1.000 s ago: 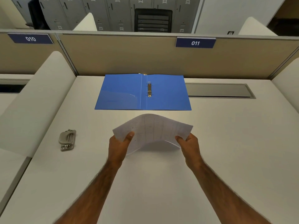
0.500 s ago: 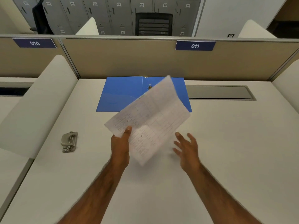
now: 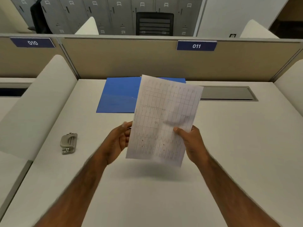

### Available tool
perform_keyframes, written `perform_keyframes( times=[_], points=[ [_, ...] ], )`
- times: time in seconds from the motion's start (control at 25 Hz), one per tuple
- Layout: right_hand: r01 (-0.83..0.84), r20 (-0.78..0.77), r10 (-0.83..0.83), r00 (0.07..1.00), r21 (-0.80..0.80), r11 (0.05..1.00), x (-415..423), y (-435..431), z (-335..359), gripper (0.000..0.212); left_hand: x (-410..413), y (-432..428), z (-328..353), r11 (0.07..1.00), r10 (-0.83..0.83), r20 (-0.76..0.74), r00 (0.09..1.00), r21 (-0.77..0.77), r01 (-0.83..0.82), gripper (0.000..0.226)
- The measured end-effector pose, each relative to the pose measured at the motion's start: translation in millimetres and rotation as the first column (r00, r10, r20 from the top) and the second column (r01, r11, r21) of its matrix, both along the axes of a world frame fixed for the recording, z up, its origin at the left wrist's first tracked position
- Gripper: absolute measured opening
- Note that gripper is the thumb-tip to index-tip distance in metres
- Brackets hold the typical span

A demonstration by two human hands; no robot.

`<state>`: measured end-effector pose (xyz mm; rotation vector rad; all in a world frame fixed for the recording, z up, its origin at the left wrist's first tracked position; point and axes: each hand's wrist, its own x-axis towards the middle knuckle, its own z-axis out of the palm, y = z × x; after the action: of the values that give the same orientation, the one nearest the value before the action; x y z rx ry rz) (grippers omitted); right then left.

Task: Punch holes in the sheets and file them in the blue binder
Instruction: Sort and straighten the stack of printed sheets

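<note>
White sheets (image 3: 164,118) printed with a faint grid are held upright above the middle of the desk. My right hand (image 3: 190,141) pinches their right edge, thumb on the front. My left hand (image 3: 119,138) is at their left edge with fingers curled behind the paper. The blue binder (image 3: 119,95) lies open and flat at the back of the desk; the sheets hide its right half and its rings. A grey hole punch (image 3: 68,143) sits on the desk to the left of my left hand.
The white desk (image 3: 237,145) is bounded by a beige partition (image 3: 131,59) at the back and white curved dividers (image 3: 32,104) at both sides. A grey cable tray lid (image 3: 226,93) is set into the desk at the back right.
The sheets went from a flat two-handed hold to a tilt in the left hand alone. Now they stand upright, the right hand grips them again, and the left hand has shifted to the left edge.
</note>
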<state>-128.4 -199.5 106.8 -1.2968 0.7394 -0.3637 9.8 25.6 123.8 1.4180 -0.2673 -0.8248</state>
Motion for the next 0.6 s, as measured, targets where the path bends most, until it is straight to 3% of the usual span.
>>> perform_keyframes(
  times=[0.08,0.24,0.32,0.4,0.48,0.6],
  points=[
    [-0.050,0.013,0.052,0.999,-0.109,0.993,3.5,0.9,10.3,0.021,7.0,-13.9,16.1,0.992,-0.091,0.181,0.979,0.104,0.073,0.048],
    [-0.051,0.026,0.060,0.998,-0.249,0.967,15.6,4.7,18.1,0.038,-1.4,-39.4,30.7,0.999,0.052,0.282,0.958,-0.015,-0.050,0.031],
    [-0.051,0.037,0.064,0.997,-0.268,0.962,16.5,4.8,18.2,0.036,-6.2,-39.7,22.9,0.995,0.102,0.297,0.950,-0.015,-0.102,0.025],
    [-0.087,0.025,0.097,0.995,-0.262,0.961,13.8,4.3,11.9,0.024,-9.9,-38.0,10.2,0.989,0.130,0.290,0.948,0.030,-0.145,0.039],
    [-0.111,0.014,0.116,0.993,-0.212,0.971,8.5,6.8,1.4,0.026,-15.7,-38.3,-2.9,0.983,0.126,0.309,0.943,0.090,-0.161,0.049],
    [-0.081,-0.007,0.081,0.997,-0.199,0.977,2.7,9.7,-8.8,0.025,-23.2,-42.1,-12.4,0.977,0.146,0.331,0.932,0.102,-0.189,0.034]
  ],
)
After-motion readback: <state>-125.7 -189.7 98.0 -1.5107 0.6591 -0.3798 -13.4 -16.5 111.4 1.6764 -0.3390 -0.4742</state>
